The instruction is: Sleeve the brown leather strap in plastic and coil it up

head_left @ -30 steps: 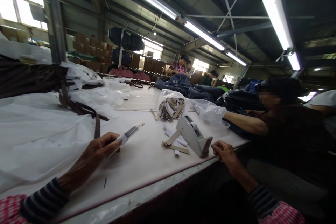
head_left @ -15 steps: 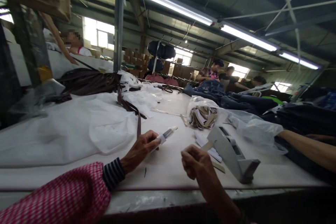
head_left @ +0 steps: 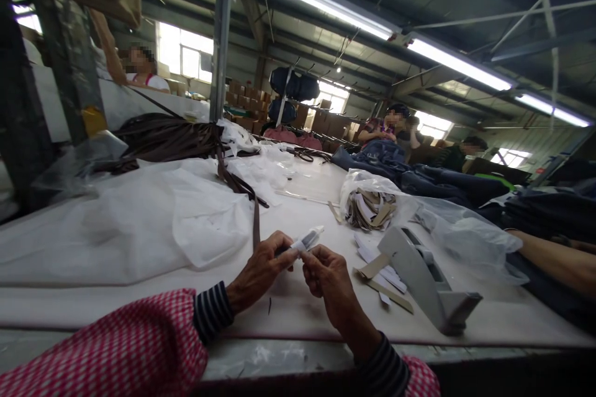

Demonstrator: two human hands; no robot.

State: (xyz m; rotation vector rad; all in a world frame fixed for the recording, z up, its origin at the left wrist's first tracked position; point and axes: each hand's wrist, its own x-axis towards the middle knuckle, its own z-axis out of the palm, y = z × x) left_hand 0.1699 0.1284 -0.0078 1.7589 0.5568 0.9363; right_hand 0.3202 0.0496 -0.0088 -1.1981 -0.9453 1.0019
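Observation:
My left hand (head_left: 267,267) is closed around a slim pen-like piece (head_left: 310,237) with a pale, clear-looking tip and a white band around its middle. My right hand (head_left: 326,273) has come up against it, thumb and finger pinched together at the white band; whatever is between those fingertips is too small to make out. Both hands are above the white tabletop (head_left: 298,316). To the right of my right hand stands a grey tape dispenser (head_left: 419,279), with white paper slips (head_left: 382,267) and tan strips (head_left: 393,296) lying beside it.
A clear plastic bag (head_left: 372,198) of tan and white strips lies beyond the dispenser. White sheeting (head_left: 116,223) covers the left side, with dark brown straps (head_left: 172,139) behind. Navy fabric (head_left: 442,180) is piled at right, where another person's arm (head_left: 554,260) reaches in. More people work farther back.
My right hand has moved left from beside the dispenser to meet the pen-like piece in my left hand. The view has shifted slightly, and more of the tan strips shows.

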